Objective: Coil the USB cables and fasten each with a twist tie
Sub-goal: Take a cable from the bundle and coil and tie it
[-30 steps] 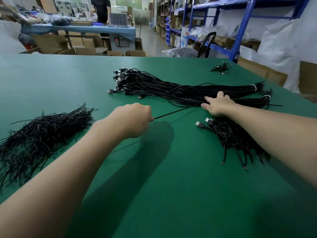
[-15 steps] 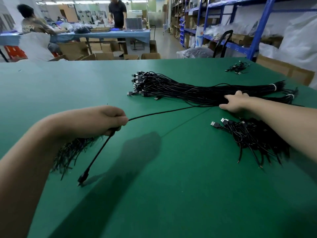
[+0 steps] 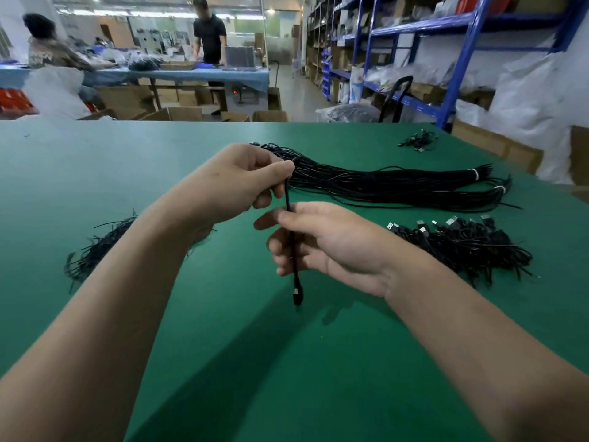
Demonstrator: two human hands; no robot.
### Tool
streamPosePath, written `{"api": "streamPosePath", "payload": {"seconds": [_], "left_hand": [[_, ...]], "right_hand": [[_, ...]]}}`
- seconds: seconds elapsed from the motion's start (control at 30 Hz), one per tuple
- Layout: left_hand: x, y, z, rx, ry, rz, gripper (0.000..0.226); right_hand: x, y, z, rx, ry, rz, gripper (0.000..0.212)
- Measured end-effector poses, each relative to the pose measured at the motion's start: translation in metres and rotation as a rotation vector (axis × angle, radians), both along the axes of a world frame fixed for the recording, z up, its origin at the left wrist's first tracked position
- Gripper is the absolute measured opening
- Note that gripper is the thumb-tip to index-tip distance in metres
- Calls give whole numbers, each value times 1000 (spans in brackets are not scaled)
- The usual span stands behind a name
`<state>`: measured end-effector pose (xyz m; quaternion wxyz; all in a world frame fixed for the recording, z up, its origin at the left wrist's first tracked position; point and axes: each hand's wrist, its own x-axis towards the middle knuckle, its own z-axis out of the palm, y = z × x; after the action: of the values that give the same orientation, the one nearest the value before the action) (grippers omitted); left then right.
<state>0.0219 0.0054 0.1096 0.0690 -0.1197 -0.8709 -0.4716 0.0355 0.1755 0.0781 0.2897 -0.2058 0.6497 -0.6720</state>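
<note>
One black USB cable [image 3: 288,199] is hanging nearly upright between the hands. The left hand [image 3: 236,183] is pinching it at the top and the right hand [image 3: 318,240] is, as far as the view shows, pinching it lower down. Its plug end is dangling just above the bench [image 3: 95,161]. Behind, a long bundle of straight cables [image 3: 382,186] is lying across the bench, with white ties [image 3: 475,173] binding its right end. Coiled cables [image 3: 462,244] with silver plugs are lying heaped at the right, and black twist ties [image 3: 95,250] at the left.
</note>
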Motion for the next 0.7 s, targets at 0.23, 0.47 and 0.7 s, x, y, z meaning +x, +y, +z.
{"api": "streamPosePath", "payload": {"seconds": [0.23,0.47,0.7], "left_hand": [[-1,-10,7,-151,279,62,19],[4,-1,0,-437,361,-242,25],[13,-8,18,-224,534,-150,12]], "right_hand": [[-1,-10,2,-177,-124,41,42],[1,8,20,-171,-59,224,45],[2,43,42,-27,127,289,42]]}}
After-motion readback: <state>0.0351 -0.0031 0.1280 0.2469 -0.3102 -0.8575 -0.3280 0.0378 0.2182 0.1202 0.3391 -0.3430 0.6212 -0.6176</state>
